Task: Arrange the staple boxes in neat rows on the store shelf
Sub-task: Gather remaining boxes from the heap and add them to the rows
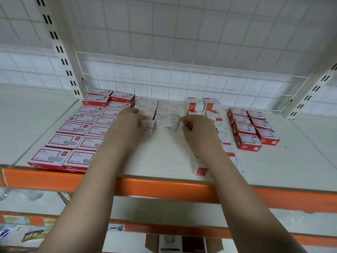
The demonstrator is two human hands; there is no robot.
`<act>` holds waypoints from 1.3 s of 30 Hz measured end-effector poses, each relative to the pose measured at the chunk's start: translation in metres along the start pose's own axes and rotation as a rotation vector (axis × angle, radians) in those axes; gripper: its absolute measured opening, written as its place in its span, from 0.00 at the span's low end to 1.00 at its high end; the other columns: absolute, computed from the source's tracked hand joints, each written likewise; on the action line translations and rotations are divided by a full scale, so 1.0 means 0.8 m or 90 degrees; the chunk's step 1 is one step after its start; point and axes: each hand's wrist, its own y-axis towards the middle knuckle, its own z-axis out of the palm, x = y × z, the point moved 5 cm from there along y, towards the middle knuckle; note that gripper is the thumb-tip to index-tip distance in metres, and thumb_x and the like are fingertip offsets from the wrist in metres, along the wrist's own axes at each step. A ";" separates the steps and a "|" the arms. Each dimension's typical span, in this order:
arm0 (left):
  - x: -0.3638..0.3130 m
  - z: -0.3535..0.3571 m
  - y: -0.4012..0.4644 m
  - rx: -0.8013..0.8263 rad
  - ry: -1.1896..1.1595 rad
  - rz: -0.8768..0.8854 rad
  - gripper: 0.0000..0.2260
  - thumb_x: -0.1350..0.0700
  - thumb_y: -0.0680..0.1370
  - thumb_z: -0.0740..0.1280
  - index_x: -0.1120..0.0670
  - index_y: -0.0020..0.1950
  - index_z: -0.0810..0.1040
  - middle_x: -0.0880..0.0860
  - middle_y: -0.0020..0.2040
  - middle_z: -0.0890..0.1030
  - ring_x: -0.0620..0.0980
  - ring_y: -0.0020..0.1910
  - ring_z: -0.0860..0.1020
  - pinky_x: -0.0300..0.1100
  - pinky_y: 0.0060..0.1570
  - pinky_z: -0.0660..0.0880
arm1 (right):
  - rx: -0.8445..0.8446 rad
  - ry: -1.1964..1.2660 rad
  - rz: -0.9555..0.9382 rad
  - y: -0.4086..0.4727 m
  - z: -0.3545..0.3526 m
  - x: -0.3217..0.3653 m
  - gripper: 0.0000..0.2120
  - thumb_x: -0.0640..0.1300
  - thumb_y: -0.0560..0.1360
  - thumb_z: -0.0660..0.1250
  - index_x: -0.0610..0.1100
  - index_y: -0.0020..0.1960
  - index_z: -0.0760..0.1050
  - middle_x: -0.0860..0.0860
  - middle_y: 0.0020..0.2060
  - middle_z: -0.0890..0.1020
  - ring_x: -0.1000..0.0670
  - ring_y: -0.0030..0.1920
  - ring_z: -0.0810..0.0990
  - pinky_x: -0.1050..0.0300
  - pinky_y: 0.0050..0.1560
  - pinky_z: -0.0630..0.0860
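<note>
Two rows of white staple boxes (166,111) run from the back of the white shelf (164,157) toward me. My left hand (130,121) grips a small white box (148,126) at the near end of the left white row. My right hand (198,129) hovers just right of the front white box (168,122), fingers loosely curled and holding nothing. Red staple boxes (73,128) lie flat in two rows on the left. More red boxes (252,129) stand in two rows on the right. White-and-red boxes (204,105) run in rows partly hidden behind my right arm.
The shelf has an orange front rail (164,190) and a white wire-grid back (182,75). Slotted uprights (63,57) stand at both back corners. One white-and-red box (200,169) sits near the front edge. A lower shelf holds a cardboard carton (182,243).
</note>
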 end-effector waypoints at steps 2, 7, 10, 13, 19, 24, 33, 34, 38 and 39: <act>-0.025 0.006 0.001 0.006 -0.008 0.014 0.17 0.64 0.76 0.58 0.57 0.62 0.77 0.58 0.69 0.68 0.55 0.70 0.64 0.40 0.66 0.59 | -0.034 -0.024 0.009 -0.008 -0.026 -0.020 0.16 0.38 0.78 0.57 0.44 0.63 0.76 0.48 0.60 0.79 0.50 0.59 0.76 0.64 0.59 0.68; -0.114 0.033 -0.004 0.034 -0.012 0.051 0.18 0.64 0.78 0.56 0.57 0.67 0.73 0.55 0.71 0.67 0.52 0.70 0.64 0.42 0.68 0.59 | -0.119 -0.013 0.066 -0.044 -0.105 -0.095 0.14 0.37 0.77 0.58 0.42 0.59 0.79 0.46 0.54 0.82 0.48 0.55 0.79 0.67 0.50 0.67; -0.184 0.056 -0.016 0.040 -0.029 0.077 0.18 0.63 0.79 0.56 0.55 0.67 0.72 0.51 0.71 0.67 0.50 0.69 0.66 0.41 0.67 0.61 | -0.170 -0.014 0.097 -0.077 -0.156 -0.150 0.13 0.35 0.76 0.60 0.40 0.56 0.80 0.44 0.52 0.83 0.45 0.54 0.79 0.67 0.48 0.66; -0.259 0.086 -0.033 0.054 -0.048 0.124 0.18 0.64 0.79 0.56 0.54 0.67 0.73 0.51 0.70 0.68 0.50 0.69 0.65 0.40 0.67 0.60 | -0.192 -0.015 0.134 -0.117 -0.204 -0.212 0.13 0.35 0.76 0.60 0.40 0.56 0.80 0.46 0.54 0.82 0.47 0.56 0.79 0.72 0.47 0.63; -0.420 0.164 -0.077 0.079 -0.114 0.211 0.17 0.64 0.78 0.57 0.54 0.65 0.75 0.53 0.67 0.72 0.50 0.67 0.68 0.35 0.64 0.57 | -0.235 -0.046 0.237 -0.219 -0.312 -0.349 0.14 0.36 0.77 0.59 0.41 0.57 0.79 0.47 0.57 0.81 0.49 0.58 0.78 0.69 0.53 0.66; -0.537 0.228 -0.114 0.125 -0.158 0.247 0.16 0.63 0.78 0.58 0.53 0.63 0.76 0.52 0.67 0.72 0.49 0.67 0.67 0.34 0.64 0.57 | -0.266 -0.079 0.314 -0.298 -0.390 -0.441 0.14 0.36 0.76 0.59 0.39 0.56 0.80 0.42 0.52 0.83 0.44 0.54 0.79 0.56 0.53 0.72; -0.704 0.314 -0.117 0.187 -0.136 0.324 0.16 0.61 0.78 0.58 0.51 0.63 0.76 0.50 0.67 0.72 0.48 0.68 0.67 0.37 0.66 0.58 | -0.308 -0.080 0.418 -0.359 -0.474 -0.569 0.12 0.36 0.75 0.58 0.32 0.49 0.78 0.35 0.46 0.81 0.37 0.47 0.78 0.45 0.47 0.74; -0.722 0.325 -0.113 0.191 -0.137 0.330 0.16 0.61 0.78 0.58 0.51 0.63 0.76 0.50 0.67 0.72 0.48 0.68 0.67 0.37 0.66 0.58 | -0.315 -0.079 0.430 -0.361 -0.483 -0.586 0.12 0.36 0.75 0.58 0.31 0.49 0.77 0.35 0.46 0.80 0.37 0.48 0.78 0.44 0.48 0.74; -0.798 0.377 -0.084 0.203 -0.155 0.353 0.17 0.61 0.78 0.58 0.51 0.64 0.76 0.50 0.68 0.72 0.48 0.68 0.67 0.37 0.66 0.59 | -0.332 -0.104 0.460 -0.356 -0.525 -0.663 0.13 0.37 0.76 0.58 0.35 0.50 0.80 0.39 0.42 0.83 0.42 0.43 0.79 0.51 0.45 0.76; -0.818 0.390 -0.074 0.201 -0.162 0.359 0.17 0.62 0.77 0.58 0.52 0.64 0.76 0.50 0.67 0.72 0.48 0.68 0.67 0.37 0.66 0.59 | -0.338 -0.106 0.461 -0.351 -0.538 -0.682 0.13 0.37 0.76 0.58 0.37 0.51 0.81 0.41 0.43 0.83 0.43 0.43 0.80 0.52 0.44 0.76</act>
